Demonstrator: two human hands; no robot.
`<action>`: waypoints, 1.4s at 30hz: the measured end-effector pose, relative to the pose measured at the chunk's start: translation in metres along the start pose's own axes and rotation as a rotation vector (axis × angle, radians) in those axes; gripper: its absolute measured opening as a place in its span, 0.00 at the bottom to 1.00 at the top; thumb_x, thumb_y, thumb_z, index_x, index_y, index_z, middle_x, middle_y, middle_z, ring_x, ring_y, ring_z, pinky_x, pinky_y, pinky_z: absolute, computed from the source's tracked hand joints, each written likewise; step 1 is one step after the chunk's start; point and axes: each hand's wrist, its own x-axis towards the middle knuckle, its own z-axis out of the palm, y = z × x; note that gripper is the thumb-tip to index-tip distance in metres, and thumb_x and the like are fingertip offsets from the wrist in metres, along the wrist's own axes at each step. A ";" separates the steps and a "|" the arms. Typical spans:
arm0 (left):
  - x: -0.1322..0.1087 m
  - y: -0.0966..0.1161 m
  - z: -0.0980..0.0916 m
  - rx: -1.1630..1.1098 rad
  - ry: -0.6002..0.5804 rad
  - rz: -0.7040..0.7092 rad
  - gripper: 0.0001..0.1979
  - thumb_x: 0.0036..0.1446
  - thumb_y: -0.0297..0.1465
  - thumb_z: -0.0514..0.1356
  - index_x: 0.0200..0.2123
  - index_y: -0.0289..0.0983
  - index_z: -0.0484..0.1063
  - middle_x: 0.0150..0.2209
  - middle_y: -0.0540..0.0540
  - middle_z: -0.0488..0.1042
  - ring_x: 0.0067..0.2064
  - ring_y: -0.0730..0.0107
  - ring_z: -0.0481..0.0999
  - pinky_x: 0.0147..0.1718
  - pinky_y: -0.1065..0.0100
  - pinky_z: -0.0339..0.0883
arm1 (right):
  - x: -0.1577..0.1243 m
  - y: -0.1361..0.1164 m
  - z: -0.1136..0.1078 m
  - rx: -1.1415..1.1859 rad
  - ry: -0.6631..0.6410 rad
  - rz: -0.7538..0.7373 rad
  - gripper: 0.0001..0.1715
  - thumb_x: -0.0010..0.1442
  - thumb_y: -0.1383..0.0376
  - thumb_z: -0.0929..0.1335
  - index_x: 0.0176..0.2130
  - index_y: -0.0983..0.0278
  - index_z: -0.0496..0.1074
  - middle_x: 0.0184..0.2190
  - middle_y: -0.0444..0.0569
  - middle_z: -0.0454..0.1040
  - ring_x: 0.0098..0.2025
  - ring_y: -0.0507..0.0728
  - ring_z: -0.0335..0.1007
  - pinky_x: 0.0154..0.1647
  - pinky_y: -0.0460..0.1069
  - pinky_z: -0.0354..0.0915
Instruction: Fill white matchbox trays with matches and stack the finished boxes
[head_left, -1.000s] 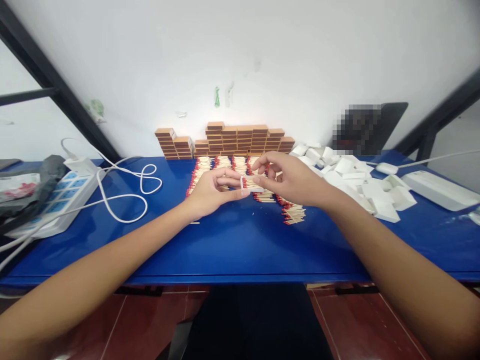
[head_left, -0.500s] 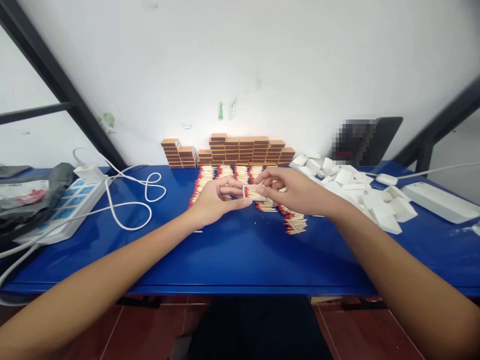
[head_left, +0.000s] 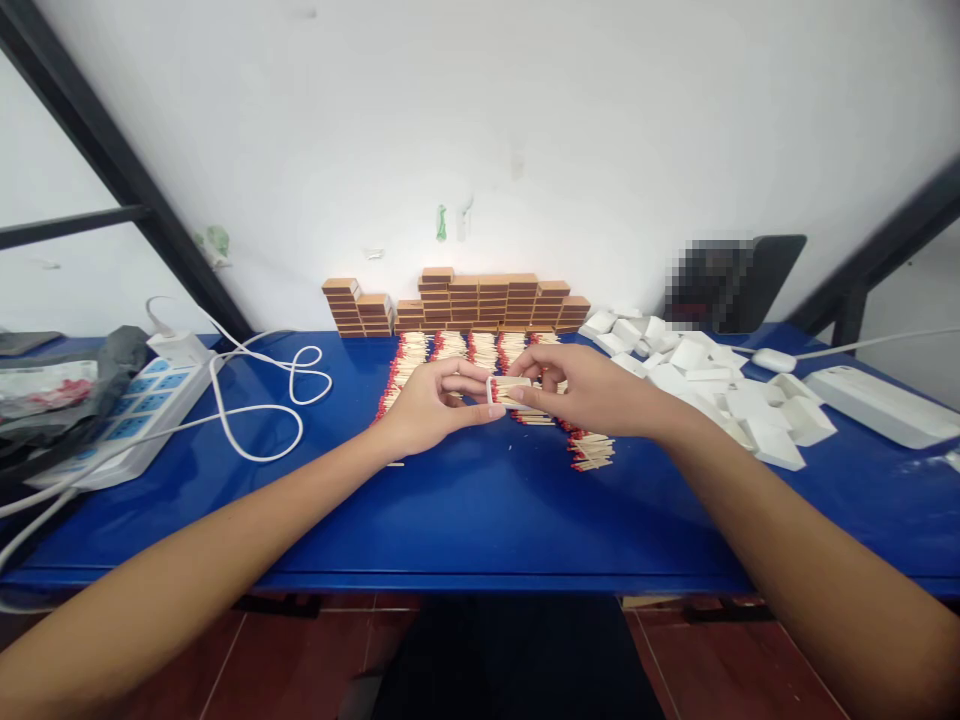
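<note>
My left hand (head_left: 431, 402) and my right hand (head_left: 581, 385) meet over the middle of the blue table (head_left: 465, 500). Between their fingertips they pinch a small white matchbox tray (head_left: 508, 391) filled with red-tipped matches. Rows of loose matches (head_left: 450, 352) lie on the table just behind the hands, and a smaller heap of matches (head_left: 591, 450) lies under my right wrist. Both hands are closed on the tray.
Brown matchbox sleeves (head_left: 480, 298) are stacked along the white wall. A pile of empty white trays (head_left: 720, 385) spreads to the right. A power strip (head_left: 120, 405) with looped white cable (head_left: 262, 400) sits at the left; a white device (head_left: 877, 400) lies far right.
The view tilted slightly between the first two frames. My hands stay together on the tray; the right fingers have shifted over its top since half a second ago.
</note>
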 end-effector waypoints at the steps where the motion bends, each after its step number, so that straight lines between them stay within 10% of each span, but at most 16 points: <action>1: 0.000 0.000 0.000 0.009 0.001 -0.001 0.27 0.45 0.40 0.82 0.45 0.36 0.80 0.41 0.41 0.86 0.44 0.60 0.86 0.41 0.64 0.74 | 0.000 -0.001 -0.001 -0.001 0.000 0.003 0.21 0.67 0.46 0.71 0.44 0.61 0.77 0.36 0.49 0.79 0.34 0.57 0.71 0.35 0.51 0.64; 16: 0.000 0.009 0.001 0.049 0.098 -0.006 0.27 0.44 0.42 0.81 0.43 0.36 0.79 0.38 0.43 0.86 0.37 0.65 0.83 0.39 0.64 0.74 | 0.000 -0.001 -0.015 -0.148 0.064 0.069 0.16 0.66 0.51 0.69 0.38 0.60 0.78 0.34 0.49 0.82 0.34 0.58 0.74 0.35 0.53 0.64; 27: 0.001 0.009 0.000 0.087 0.130 0.026 0.27 0.44 0.42 0.81 0.43 0.36 0.79 0.36 0.44 0.85 0.36 0.64 0.83 0.37 0.65 0.73 | -0.001 0.006 -0.011 -0.180 -0.314 0.096 0.05 0.58 0.63 0.73 0.31 0.59 0.81 0.27 0.47 0.80 0.28 0.57 0.73 0.30 0.52 0.63; 42: 0.000 0.009 0.000 0.100 0.133 0.019 0.26 0.44 0.42 0.81 0.42 0.35 0.79 0.34 0.44 0.84 0.36 0.66 0.81 0.39 0.65 0.72 | 0.000 0.009 -0.007 -0.238 -0.322 0.141 0.04 0.58 0.67 0.72 0.32 0.60 0.80 0.29 0.46 0.81 0.29 0.57 0.73 0.30 0.52 0.63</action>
